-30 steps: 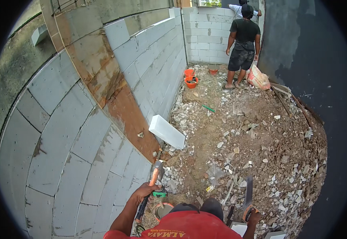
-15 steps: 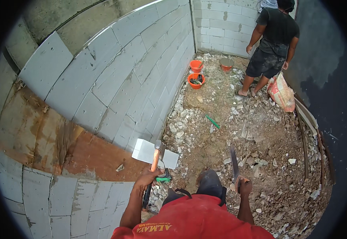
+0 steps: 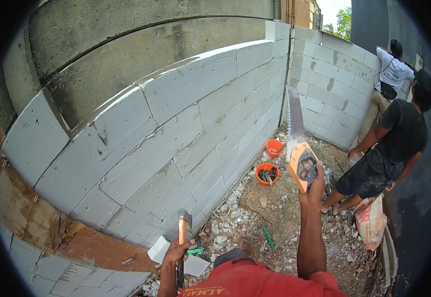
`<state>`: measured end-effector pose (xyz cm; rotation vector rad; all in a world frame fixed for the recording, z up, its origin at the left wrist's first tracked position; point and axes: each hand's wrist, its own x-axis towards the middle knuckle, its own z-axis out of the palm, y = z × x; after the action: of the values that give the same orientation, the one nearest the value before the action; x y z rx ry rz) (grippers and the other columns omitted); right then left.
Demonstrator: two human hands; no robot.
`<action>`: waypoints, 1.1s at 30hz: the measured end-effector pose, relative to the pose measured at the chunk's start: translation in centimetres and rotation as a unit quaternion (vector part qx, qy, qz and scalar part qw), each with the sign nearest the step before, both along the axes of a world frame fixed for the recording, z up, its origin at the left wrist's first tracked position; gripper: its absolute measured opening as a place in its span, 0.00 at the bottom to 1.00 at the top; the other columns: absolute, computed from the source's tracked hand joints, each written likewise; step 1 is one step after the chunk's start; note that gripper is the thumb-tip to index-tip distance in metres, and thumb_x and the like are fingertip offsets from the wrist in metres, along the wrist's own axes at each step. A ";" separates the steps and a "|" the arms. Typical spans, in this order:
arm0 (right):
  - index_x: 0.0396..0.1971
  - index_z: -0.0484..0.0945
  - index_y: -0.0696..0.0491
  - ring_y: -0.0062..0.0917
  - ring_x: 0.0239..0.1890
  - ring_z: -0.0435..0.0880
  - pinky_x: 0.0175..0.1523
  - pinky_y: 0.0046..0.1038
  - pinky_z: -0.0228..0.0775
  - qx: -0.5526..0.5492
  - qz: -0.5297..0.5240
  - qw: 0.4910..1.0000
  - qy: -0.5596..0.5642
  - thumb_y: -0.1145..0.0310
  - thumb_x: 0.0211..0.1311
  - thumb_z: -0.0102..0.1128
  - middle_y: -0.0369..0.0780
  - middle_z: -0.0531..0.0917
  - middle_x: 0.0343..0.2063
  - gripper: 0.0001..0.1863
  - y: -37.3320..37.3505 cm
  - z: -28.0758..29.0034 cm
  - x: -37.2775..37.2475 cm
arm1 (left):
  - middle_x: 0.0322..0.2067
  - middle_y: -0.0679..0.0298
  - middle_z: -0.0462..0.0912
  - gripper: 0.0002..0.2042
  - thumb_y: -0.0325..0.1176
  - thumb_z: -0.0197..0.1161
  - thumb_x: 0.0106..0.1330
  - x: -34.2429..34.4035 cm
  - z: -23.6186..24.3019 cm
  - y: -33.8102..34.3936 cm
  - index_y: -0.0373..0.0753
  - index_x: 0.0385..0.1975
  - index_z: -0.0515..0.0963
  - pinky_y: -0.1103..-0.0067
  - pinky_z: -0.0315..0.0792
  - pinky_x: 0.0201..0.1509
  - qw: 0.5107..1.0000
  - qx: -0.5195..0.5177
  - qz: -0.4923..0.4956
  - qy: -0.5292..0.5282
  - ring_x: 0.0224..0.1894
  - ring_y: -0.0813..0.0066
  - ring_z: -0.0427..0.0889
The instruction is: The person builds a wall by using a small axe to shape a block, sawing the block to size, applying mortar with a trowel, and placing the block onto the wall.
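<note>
1. The right hand [image 3: 313,185] is closed around the handle of a saw [image 3: 297,143], its fingers showing through the opening in the orange grip.
2. The saw is held up in front of the person, its blade pointing upward, toothed edge to the left, tip overlapping the corner of the walls in this view.
3. The left hand [image 3: 177,251], lower and well apart from the right, is wrapped around a hammer-like tool [image 3: 182,230] with an orange and black handle; its grey metal head points up.
4. Just beside the left hand is a small green object [image 3: 194,251]; whether they touch, I cannot tell.
5. Behind that hand, a white block [image 3: 158,249] is partly hidden, near the foot of the pale block wall [image 3: 176,133].
6. A brown panel [image 3: 101,252] runs across the lower left.
7. Beyond the saw, two orange buckets stand near the wall; the nearer bucket [image 3: 266,184] contains dark items.
8. A green stick [image 3: 268,237] lies on the rubble-strewn ground [image 3: 290,232].
9. To the right, a co-worker in dark clothes [image 3: 399,133] stands near a stained sack [image 3: 370,222]; a co-worker in a white shirt [image 3: 396,74] is farther back.
</note>
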<state>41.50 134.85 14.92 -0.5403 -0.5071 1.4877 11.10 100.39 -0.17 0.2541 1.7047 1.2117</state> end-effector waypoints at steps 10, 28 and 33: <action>0.53 0.71 0.58 0.26 0.43 0.81 0.48 0.30 0.77 0.142 0.109 0.984 0.006 0.60 0.75 0.53 0.42 0.81 0.40 0.17 38.9 15.7 -14.9 | 0.17 0.68 0.72 0.17 0.35 0.76 0.58 -2.4 7.9 24.1 0.35 0.30 0.72 0.80 0.63 0.12 0.997 0.011 -0.011 0.077 0.11 0.81 0.69; 0.50 0.71 0.68 0.32 0.37 0.85 0.36 0.28 0.89 0.123 0.239 0.961 -0.072 0.62 0.72 0.57 0.48 0.80 0.42 0.21 73.1 19.5 -35.8 | 0.20 0.70 0.73 0.15 0.29 0.75 0.56 4.5 20.6 55.4 0.38 0.33 0.71 0.84 0.63 0.11 0.942 0.096 0.297 0.121 0.14 0.84 0.69; 0.46 0.74 0.66 0.29 0.35 0.84 0.37 0.30 0.86 0.119 0.328 0.932 -0.100 0.63 0.67 0.65 0.45 0.78 0.40 0.21 75.6 19.0 -33.6 | 0.23 0.71 0.74 0.16 0.32 0.76 0.54 3.7 24.2 62.0 0.39 0.35 0.73 0.87 0.68 0.14 0.953 0.123 0.236 0.146 0.17 0.85 0.71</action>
<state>7.91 210.42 33.88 -0.3397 -1.0919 1.9736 14.85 162.39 24.00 0.1858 1.9319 1.8199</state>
